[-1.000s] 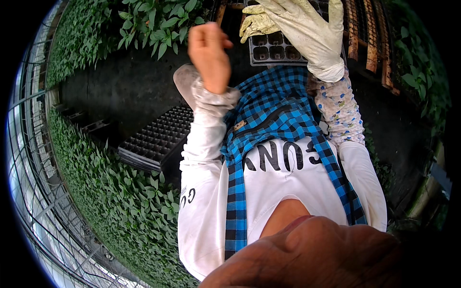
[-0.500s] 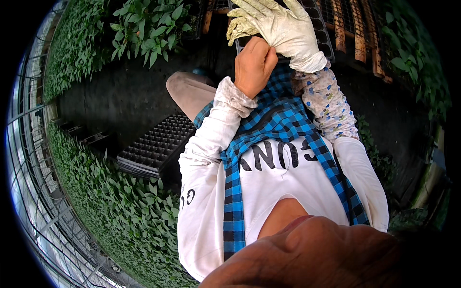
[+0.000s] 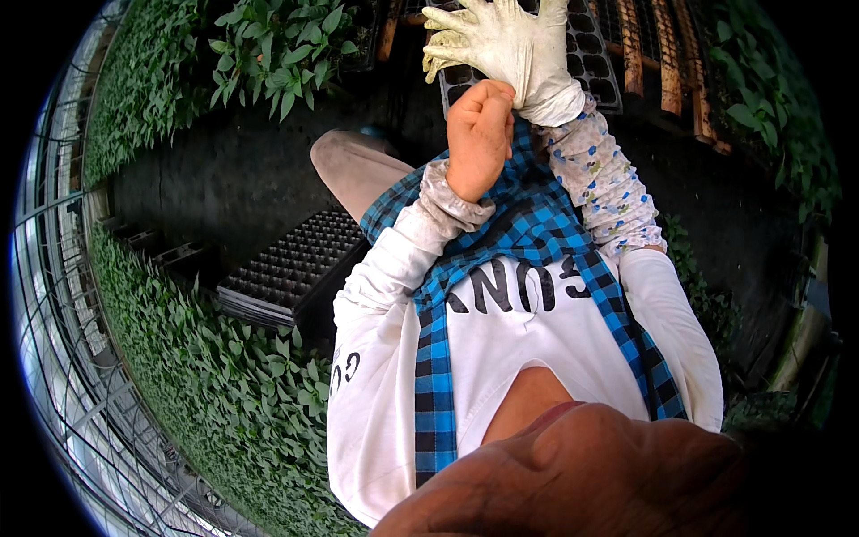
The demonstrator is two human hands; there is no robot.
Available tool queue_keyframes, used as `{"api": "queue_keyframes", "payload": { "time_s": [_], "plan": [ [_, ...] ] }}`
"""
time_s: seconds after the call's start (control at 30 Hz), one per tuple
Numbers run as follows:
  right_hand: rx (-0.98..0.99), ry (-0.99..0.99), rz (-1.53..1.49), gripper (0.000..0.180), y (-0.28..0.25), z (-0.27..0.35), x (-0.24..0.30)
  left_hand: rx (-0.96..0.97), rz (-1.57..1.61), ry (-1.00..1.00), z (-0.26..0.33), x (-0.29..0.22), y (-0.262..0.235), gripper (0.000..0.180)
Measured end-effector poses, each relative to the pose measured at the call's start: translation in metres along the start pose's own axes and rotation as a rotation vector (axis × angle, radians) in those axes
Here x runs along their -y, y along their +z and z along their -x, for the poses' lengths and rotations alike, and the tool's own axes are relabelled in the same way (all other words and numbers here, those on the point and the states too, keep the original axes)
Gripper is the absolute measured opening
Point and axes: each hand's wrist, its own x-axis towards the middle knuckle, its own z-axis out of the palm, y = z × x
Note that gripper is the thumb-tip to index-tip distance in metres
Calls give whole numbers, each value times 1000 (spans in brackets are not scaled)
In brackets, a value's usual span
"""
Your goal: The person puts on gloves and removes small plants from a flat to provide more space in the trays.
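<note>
My left hand (image 3: 479,139), bare below a white sleeve, is closed in a pinch on the edge of a glove near the wrist. That pale, stained glove (image 3: 548,97) covers my right hand (image 3: 501,45), whose fingers are spread and hold nothing. A floral sleeve cover (image 3: 599,170) runs up the right forearm from the glove's cuff. Beneath the gloved hand lies a black seedling tray (image 3: 598,67) with rows of cells, partly hidden by the hand. A blue checked apron (image 3: 510,215) lies over my lap, just below both hands.
To the left stands a stack of black cell trays (image 3: 291,268) on the dark floor. Dense green plants (image 3: 224,385) run along the left side, with more leafy plants (image 3: 282,54) at the far left. Rusty bars (image 3: 667,58) lie at the far right.
My gloved right hand has shifted a little to the left, and its fingers have spread. The left hand has turned slightly and moved nearer me, still pinching the glove.
</note>
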Motion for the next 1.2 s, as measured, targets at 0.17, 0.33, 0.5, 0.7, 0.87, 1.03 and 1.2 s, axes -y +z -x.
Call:
{"api": "queue_keyframes", "payload": {
  "time_s": [0.17,0.33,0.5,0.7,0.87,1.03,1.2],
  "plan": [
    [546,297,280,97,-57,-43,7,51,-387,316,-15,10,-15,13],
    [316,-962,2470,41,-65,-30,5,-68,-742,669,-7,-6,-3,29],
    [291,-844,2403,50,-53,-35,-18,-153,-1153,905,-14,-6,-24,31],
    [-19,-258,2589,74,-3,-25,-7,-136,-962,961,-28,0,-9,12],
    [52,-498,2640,94,-1,-17,-8,-66,-160,184,-17,4,-1,20],
    [-48,-501,2500,89,-29,-25,-16,-39,-299,167,3,18,23,16],
    [-184,-686,2433,96,-32,-32,-31,-22,-623,323,-6,-1,9,18]
  ]
}}
